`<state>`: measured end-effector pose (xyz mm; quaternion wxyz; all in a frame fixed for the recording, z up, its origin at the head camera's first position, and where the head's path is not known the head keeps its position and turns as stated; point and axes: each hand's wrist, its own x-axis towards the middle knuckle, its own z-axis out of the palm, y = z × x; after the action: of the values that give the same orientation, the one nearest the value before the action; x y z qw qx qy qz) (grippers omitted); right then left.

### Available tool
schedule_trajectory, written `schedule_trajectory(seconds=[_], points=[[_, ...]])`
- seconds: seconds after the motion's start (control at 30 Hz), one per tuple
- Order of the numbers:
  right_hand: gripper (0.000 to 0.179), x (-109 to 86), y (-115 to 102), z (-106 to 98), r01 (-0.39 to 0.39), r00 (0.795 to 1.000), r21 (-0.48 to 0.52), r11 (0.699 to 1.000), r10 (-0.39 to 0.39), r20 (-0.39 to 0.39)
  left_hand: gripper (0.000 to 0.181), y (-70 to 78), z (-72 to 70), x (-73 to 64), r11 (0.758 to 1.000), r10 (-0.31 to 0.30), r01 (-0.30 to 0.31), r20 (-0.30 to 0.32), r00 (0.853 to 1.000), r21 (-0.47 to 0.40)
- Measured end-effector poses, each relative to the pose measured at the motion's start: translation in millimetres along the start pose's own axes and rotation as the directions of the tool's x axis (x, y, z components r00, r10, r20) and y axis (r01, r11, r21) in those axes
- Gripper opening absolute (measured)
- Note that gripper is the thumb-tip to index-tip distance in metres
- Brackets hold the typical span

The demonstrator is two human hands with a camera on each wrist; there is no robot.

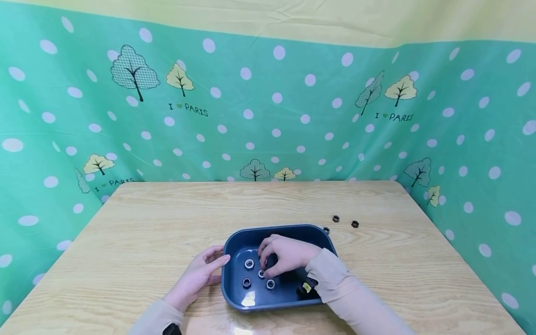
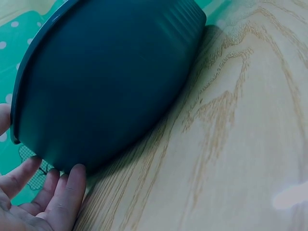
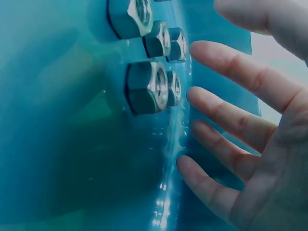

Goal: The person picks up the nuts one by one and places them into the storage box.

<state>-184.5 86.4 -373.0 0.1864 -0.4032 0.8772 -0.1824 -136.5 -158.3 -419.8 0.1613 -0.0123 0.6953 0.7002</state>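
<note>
A dark blue plastic basin (image 1: 272,304) stands on the table. My left hand (image 1: 202,275) holds its left end, thumb over the rim and fingertips against the outer wall (image 2: 110,86). Several metal hex nuts lie on the basin floor, among them a silver nut (image 1: 249,264), a darker nut (image 1: 246,283) and another nut (image 1: 270,284). Inside the basin, my right hand (image 1: 286,255) hovers over the nuts with relaxed, spread fingers. In the right wrist view its fingertips are close to a large nut (image 3: 147,89), and nothing shows in its grasp.
On the wooden table (image 1: 159,223), beyond the basin's right far corner, lie a dark nut (image 1: 336,218), a second dark nut (image 1: 355,224) and a third nut (image 1: 326,230) by the rim. A green dotted cloth (image 1: 259,111) hangs around the table's back and sides.
</note>
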Motion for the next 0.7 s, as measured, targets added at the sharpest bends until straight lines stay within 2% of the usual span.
schedule_trajectory(seconds=[0.23, 0.43, 0.7], points=[[0.013, 0.2, 0.9, -2.7, -0.013, 1.000, -0.005, 1.000, 0.013, -0.013, 0.054, -1.6, -0.2, 2.9, 1.000, -0.006, 0.006, -0.016, 1.000, 0.007], [0.014, 0.4, 1.7, -2.0, -0.014, 1.000, 0.029, 0.999, 0.014, -0.016, 0.053, -3.2, -1.2, 2.0, 1.000, -0.010, 0.011, -0.029, 1.000, 0.017], [0.018, -2.4, 1.3, -6.7, -0.006, 0.999, 0.060, 0.998, 0.009, -0.045, 0.052, 1.8, -0.4, 1.5, 0.999, 0.018, -0.018, -0.013, 1.000, 0.039]])
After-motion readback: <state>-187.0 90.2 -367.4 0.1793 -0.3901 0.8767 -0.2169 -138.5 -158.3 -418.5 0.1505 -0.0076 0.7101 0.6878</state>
